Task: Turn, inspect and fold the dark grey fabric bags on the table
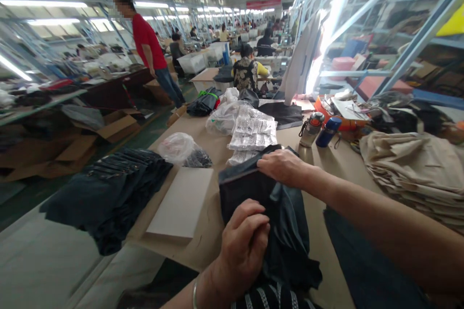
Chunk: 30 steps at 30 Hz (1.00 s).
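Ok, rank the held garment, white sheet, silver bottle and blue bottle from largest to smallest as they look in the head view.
1. Held garment
2. White sheet
3. Silver bottle and blue bottle: too alike to rank

Right forearm bare, angled in from the right, right hand farther forward, back up, fingers bent; left hand nearer the body, left forearm from below, fingers loosely curled inward.
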Available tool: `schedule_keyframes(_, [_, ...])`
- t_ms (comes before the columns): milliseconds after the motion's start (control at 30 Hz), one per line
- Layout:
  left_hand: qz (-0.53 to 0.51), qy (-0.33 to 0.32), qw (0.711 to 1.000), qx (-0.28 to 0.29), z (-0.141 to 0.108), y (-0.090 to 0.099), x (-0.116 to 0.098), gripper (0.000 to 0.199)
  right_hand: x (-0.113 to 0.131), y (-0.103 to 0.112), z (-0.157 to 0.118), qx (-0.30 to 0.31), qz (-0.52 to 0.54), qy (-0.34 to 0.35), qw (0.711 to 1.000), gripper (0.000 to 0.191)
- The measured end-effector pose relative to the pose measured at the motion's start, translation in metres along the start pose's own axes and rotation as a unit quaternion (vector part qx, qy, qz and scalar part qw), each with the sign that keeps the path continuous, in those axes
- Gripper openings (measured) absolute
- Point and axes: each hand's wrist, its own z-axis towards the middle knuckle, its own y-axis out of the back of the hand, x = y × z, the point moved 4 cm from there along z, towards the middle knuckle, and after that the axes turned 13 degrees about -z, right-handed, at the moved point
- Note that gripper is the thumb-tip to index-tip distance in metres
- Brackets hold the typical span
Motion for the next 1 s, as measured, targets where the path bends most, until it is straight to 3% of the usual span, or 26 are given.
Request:
schedule_keyframes(67, [-0.122,0.126,0.984,-0.035,0.006,0.002,-0.005,0.017,0.002,0.029,-0.011,-0.056,0.001,-0.066,0.996,0.020])
schedule_keyframes(133, [-0.289,0.269,0.912,-0.110,0.007,-0.004,0.006,0.023,0.020,0.039,-0.024,-0.089,0.009,-0.081,0.993,0.013])
schedule_keyframes(233, [-0.464,0.362,0.779,-0.214,0.003,-0.018,0.030,0.027,0.064,0.022,-0.040,-0.086,0.046,-0.064,0.993,0.008])
schedule_keyframes(300, [-0.485,0.410,0.726,-0.262,-0.005,-0.023,0.049,0.023,0.089,0.002,-0.050,-0.066,0.090,-0.057,0.992,0.011])
schedule_keyframes(400, [-0.462,0.460,0.698,-0.296,-0.020,-0.025,0.067,0.023,0.105,-0.022,-0.066,-0.086,0.164,-0.064,0.981,0.023])
schedule_keyframes(467, [-0.454,0.471,0.699,-0.289,-0.027,-0.025,0.071,0.027,0.098,-0.032,-0.079,-0.127,0.188,-0.124,0.966,0.042])
schedule_keyframes(533, [-0.447,0.483,0.699,-0.279,-0.031,-0.026,0.070,0.031,0.088,-0.045,-0.090,-0.127,0.235,-0.216,0.939,0.061])
schedule_keyframes(633, [-0.435,0.490,0.709,-0.260,-0.033,-0.030,0.069,0.031,0.085,-0.071,-0.096,-0.044,0.429,-0.309,0.848,0.070])
schedule_keyframes(700, [-0.432,0.486,0.719,-0.244,-0.031,-0.033,0.070,0.029,0.092,-0.082,-0.094,-0.011,0.531,-0.314,0.787,0.051])
schedule_keyframes(767, [-0.427,0.479,0.728,-0.240,-0.028,-0.033,0.071,0.029,0.095,-0.086,-0.091,-0.015,0.573,-0.303,0.762,0.027])
schedule_keyframes(833, [-0.434,0.468,0.739,-0.217,-0.025,-0.031,0.065,0.029,0.089,-0.090,-0.090,-0.031,0.595,-0.297,0.746,0.020])
schedule_keyframes(900, [-0.464,0.473,0.740,-0.116,-0.023,-0.033,0.049,0.028,0.071,-0.097,-0.093,-0.043,0.599,-0.320,0.733,0.020])
schedule_keyframes(933, [-0.484,0.486,0.727,-0.028,-0.023,-0.036,0.038,0.029,0.059,-0.102,-0.095,-0.051,0.592,-0.341,0.728,0.021])
schedule_keyframes(1000, [-0.518,0.513,0.666,0.160,-0.029,-0.044,0.014,0.030,0.035,-0.113,-0.104,-0.064,0.592,-0.404,0.695,0.025])
